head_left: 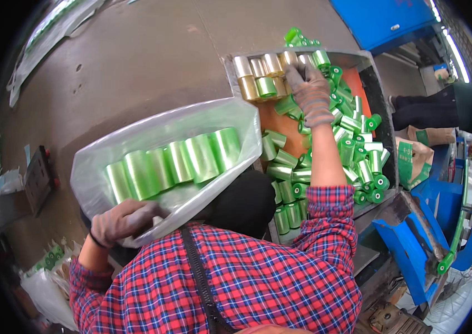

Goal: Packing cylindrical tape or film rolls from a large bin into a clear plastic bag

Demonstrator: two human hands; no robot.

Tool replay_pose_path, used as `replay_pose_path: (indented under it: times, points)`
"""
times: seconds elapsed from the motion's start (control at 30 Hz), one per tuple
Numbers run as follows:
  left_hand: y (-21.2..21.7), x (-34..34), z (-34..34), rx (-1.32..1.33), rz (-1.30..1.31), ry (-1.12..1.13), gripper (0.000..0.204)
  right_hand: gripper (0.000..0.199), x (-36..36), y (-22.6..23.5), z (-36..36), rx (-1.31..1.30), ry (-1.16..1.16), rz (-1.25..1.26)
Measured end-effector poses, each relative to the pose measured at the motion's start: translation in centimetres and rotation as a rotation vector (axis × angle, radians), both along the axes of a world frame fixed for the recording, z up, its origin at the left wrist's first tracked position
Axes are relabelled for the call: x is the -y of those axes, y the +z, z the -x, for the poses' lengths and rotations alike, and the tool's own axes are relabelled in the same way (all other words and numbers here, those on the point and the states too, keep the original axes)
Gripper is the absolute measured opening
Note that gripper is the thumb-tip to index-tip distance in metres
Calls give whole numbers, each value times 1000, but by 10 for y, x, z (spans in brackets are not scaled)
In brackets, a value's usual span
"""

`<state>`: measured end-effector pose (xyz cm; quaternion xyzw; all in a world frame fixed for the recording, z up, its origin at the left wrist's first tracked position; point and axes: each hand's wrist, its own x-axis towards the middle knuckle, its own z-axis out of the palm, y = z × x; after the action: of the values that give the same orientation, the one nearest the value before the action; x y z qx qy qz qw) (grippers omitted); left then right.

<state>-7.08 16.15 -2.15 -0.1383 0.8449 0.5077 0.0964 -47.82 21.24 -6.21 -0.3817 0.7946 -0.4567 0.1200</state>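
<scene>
My left hand (125, 221), in a grey glove, is closed on the near edge of a clear plastic bag (250, 125). The bag lies across my lap, its mouth spread wide. Inside stands a row of several green-tinted film rolls (199, 158), side by side. My right hand (309, 92), gloved too, reaches to the far side of a bin (378, 83). Its fingers close around a pale gold film roll (289, 58) in the far row; the fingertips partly cover it. Clear and gold rolls (248, 88) line up left of that hand, with one green roll (266, 87) among them.
Many loose green rolls (347, 150) fill the bin's right and near parts over an orange base (281, 118). More green rolls (297, 38) lie beyond the far rim. Blue machine parts (414, 245) and a paper sack (414, 161) stand right. Another person (453, 108) works at far right.
</scene>
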Motion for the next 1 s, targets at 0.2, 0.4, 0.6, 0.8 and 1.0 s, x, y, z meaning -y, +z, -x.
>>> replay_pose_path:
  times: [0.2, 0.4, 0.6, 0.8, 1.0]
  points:
    - [-6, 14, 34, 472, -419, 365, 40, 57, -65, -250, 72, -61, 126, -1365]
    - [1, 12, 65, 632, -348, 613, 43, 48, -99, -349, 66, -540, 55, -1245]
    - [2, 7, 46, 405, -287, 621, 33, 52, -144, -216, 23, 740, -116, -190]
    - [-2, -13, 29, 443, 262, -185, 38, 76, -148, -18, -56, 1472, 349, 687]
    - [1, -42, 21, 234, 260, -264, 33, 63, -53, 29, -154, 203, 885, -25]
